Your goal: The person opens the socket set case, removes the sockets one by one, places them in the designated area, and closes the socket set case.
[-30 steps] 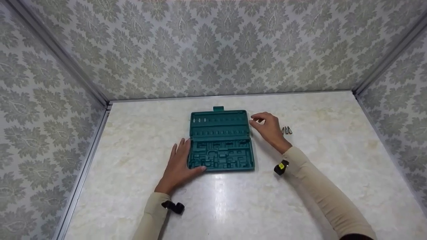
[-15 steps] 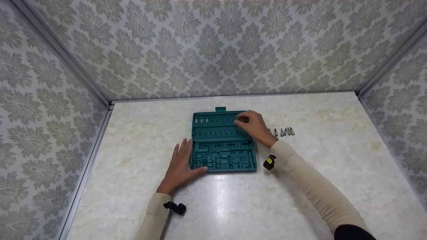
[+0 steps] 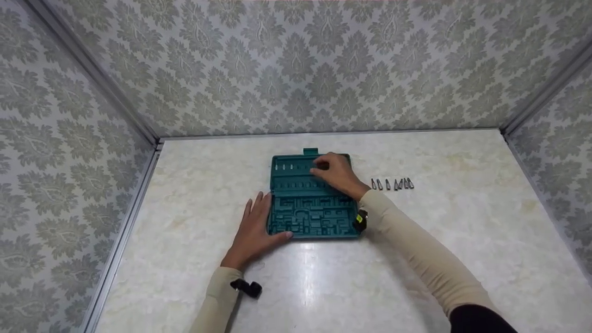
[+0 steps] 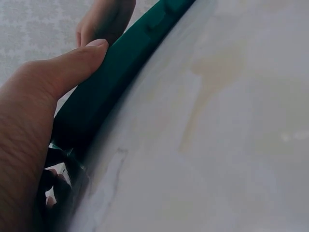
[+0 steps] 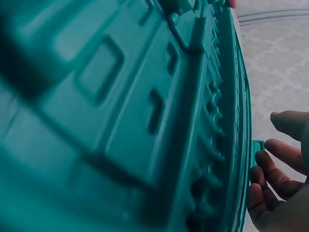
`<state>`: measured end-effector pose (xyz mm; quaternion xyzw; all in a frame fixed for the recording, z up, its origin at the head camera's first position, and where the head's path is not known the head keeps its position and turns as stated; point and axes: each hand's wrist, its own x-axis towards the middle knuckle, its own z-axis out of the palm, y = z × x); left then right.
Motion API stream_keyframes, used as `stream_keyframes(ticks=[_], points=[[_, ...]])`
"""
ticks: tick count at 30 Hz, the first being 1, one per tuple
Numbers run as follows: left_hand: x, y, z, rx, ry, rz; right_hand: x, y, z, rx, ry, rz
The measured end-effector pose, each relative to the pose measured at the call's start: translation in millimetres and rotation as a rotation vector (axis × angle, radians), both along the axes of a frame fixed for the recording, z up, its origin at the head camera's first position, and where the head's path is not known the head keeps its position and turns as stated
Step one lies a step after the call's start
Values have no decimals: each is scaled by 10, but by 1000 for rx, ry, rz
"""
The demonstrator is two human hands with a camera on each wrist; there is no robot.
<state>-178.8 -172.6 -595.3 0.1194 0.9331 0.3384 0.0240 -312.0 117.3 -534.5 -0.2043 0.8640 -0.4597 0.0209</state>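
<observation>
A green plastic tool case point(image 3: 314, 217) lies unfolded, its moulded tray in front and slotted lid point(image 3: 289, 178) behind. My left hand point(image 3: 254, 231) rests at its left side, fingers straight along the edge and thumb point(image 4: 79, 65) on the front rim. Over the lid is my right hand point(image 3: 335, 173), thumb and index finger bent with a gap between their tips. In the right wrist view nothing shows between thumb and index finger point(image 5: 287, 154). Three small pale metal bits point(image 3: 284, 167) stand in the lid's upper row, just left of these fingertips.
Several small metal pieces, like screwdriver bits point(image 3: 388, 184), lie in a row on the marble-patterned table point(image 3: 439, 222), right of the case. The case's latch point(image 3: 311, 151) sticks out behind the lid. Patterned wall panels point(image 3: 296, 69) enclose the table's back and sides.
My right hand has moved left from beside the case to over the lid's upper row, uncovering the row of bits on the table. My left hand keeps its place on the case.
</observation>
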Motion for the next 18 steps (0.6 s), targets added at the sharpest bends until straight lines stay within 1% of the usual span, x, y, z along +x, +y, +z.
stream_keyframes(ticks=[8,11,13,14,15,16,18], points=[[-20,-12,-18,-2,24,-12,-47,-204,-37,13,29,55],[-24,-12,-24,-4,33,-21,-86,-269,-66,11,50,70],[-26,-12,-28,-8,34,-23,-126,-309,-93,4,68,78],[-27,-12,-30,-9,33,-24,-187,-321,-163,-1,84,83],[-26,-14,-31,-9,32,-26,-217,-338,-192,-8,91,78],[-26,-14,-33,-10,30,-26,-269,-342,-255,-14,103,82],[-27,-16,-36,-10,26,-25,-308,-377,-270,-5,107,76]])
